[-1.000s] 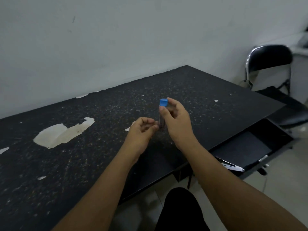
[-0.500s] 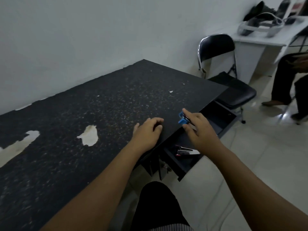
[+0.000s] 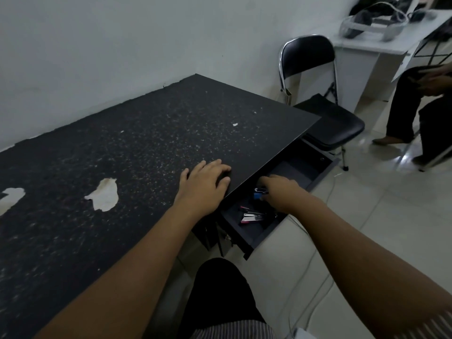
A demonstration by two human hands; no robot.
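My right hand [image 3: 278,192] reaches down into the open black drawer [image 3: 259,234] under the table's right end. Its fingers hold a small blue-tipped tool [image 3: 258,194] low inside the drawer. Just nearer to me in the drawer lie several small metal tools with red and pink parts [image 3: 252,216]. My left hand [image 3: 205,183] rests flat on the black speckled tabletop [image 3: 122,155] near its right edge, fingers spread and holding nothing.
The tabletop has worn pale patches [image 3: 104,194] at the left. A black folding chair [image 3: 322,104] stands right beyond the drawer. A seated person's legs [image 3: 415,106] and a white desk [image 3: 381,35] with headsets are at the far right. A cable runs across the tiled floor.
My right hand carried the blue-tipped tool from above the table down into the drawer. My left hand let go of it and settled flat on the tabletop. My view swung right.
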